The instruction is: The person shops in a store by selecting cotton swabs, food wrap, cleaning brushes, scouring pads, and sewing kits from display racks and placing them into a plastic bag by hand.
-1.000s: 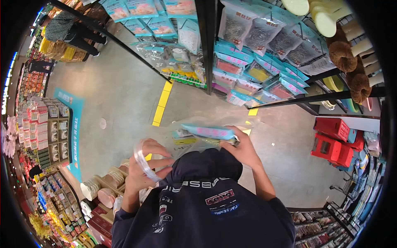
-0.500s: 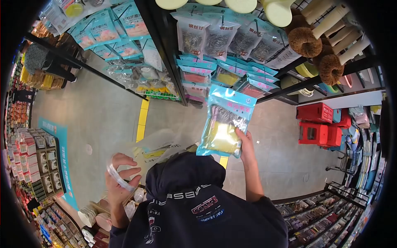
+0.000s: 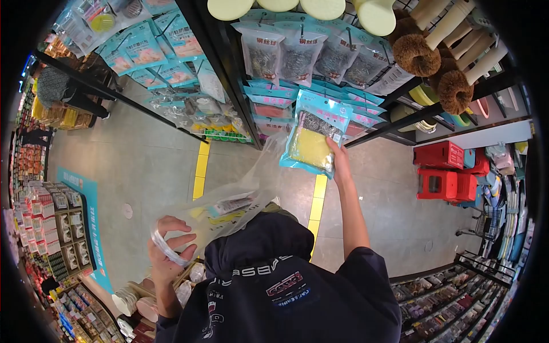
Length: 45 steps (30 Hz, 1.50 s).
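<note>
My right hand (image 3: 337, 158) grips the lower right edge of a blue-edged packet (image 3: 314, 140) with a yellow sponge and grey mesh showing through. The packet is held out in front of the hanging goods. At the lower left, a clear plastic bag (image 3: 229, 214) with yellow print hangs by its twisted handle around my left hand (image 3: 171, 243), whose fingers are curled and spread apart. Something packaged shows inside the bag.
Steel-wool packets (image 3: 301, 51) and similar blue packets (image 3: 271, 98) hang on the rack ahead. Brown round brushes (image 3: 416, 55) hang at the upper right. Red stools (image 3: 437, 184) stand at the right. A person (image 3: 57, 86) is at the far left.
The right hand has drawn the packet away from the bag and raised it forward towards the rack. The view has shifted closer to the rack. The bag still hangs from the left hand.
</note>
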### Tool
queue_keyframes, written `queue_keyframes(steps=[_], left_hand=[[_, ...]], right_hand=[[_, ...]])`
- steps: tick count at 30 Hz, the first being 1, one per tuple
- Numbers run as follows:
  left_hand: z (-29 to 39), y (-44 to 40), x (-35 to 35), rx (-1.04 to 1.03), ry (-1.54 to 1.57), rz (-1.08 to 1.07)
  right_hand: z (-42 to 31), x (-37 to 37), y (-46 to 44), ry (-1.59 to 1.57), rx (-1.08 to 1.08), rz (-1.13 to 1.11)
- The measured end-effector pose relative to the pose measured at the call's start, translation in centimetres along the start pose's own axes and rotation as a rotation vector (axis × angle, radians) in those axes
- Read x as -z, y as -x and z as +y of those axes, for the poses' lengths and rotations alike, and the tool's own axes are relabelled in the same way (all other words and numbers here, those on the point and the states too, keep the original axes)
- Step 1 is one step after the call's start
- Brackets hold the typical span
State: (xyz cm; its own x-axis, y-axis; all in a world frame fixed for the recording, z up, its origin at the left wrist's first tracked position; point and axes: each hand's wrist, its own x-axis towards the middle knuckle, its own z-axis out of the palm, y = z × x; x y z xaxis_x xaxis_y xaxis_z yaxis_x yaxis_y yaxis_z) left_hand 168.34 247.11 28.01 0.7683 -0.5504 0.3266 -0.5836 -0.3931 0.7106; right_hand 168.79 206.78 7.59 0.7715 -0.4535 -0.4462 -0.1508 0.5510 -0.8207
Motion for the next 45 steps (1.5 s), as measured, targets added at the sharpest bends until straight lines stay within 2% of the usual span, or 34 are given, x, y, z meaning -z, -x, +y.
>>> queue_keyframes(steps=[11,13,20,22,26,28,32,34,37,39,40,42,44,45], left_hand=[[0.8,-0.4,-0.3,0.009,0.034,-0.024],[0.7,-0.6,-0.5,0.003,0.036,-0.029],[0.7,-1.1,-0.6,-0.020,0.012,-0.051],[0.7,-1.1,-0.5,-0.019,0.010,-0.062],[0.7,-1.2,-0.6,-0.011,0.012,-0.074],[0.5,-1.2,-0.6,-0.020,0.009,-0.078],[0.4,-1.3,-0.3,-0.047,0.014,-0.104],[0.5,-1.1,-0.4,-0.086,0.036,-0.107],[1.0,-1.3,-0.6,-0.120,0.065,-0.126],[1.2,-1.4,-0.7,-0.123,0.065,-0.137],[1.4,-1.4,-0.7,-0.130,0.064,-0.144],[1.6,-1.4,-0.8,-0.140,0.065,-0.149],[2.1,-1.5,-0.9,-0.154,0.067,-0.156],[2.5,-1.4,-1.2,-0.164,0.075,-0.136]], right_hand=[[1.0,1.2,-3.6,0.067,0.021,0.036],[2.0,2.3,-5.3,0.279,0.100,0.047],[4.0,4.2,-8.7,0.672,0.199,0.188],[4.4,4.1,-9.1,0.761,0.333,0.230],[5.9,5.2,-10.2,0.851,0.263,0.264],[7.7,4.7,-9.6,1.117,0.508,0.540],[5.6,0.5,-3.3,0.931,0.588,0.318],[2.3,-3.5,2.4,0.708,0.455,-0.095],[1.0,-9.1,9.6,0.719,0.558,-0.439],[2.0,-11.8,12.5,0.843,0.756,-0.575],[2.0,-13.0,13.9,0.834,0.728,-0.702],[4.3,-14.7,14.6,0.805,0.533,-1.015],[9.3,-15.7,13.9,0.900,0.476,-1.193],[12.6,-15.9,12.9,0.899,0.475,-1.190]])
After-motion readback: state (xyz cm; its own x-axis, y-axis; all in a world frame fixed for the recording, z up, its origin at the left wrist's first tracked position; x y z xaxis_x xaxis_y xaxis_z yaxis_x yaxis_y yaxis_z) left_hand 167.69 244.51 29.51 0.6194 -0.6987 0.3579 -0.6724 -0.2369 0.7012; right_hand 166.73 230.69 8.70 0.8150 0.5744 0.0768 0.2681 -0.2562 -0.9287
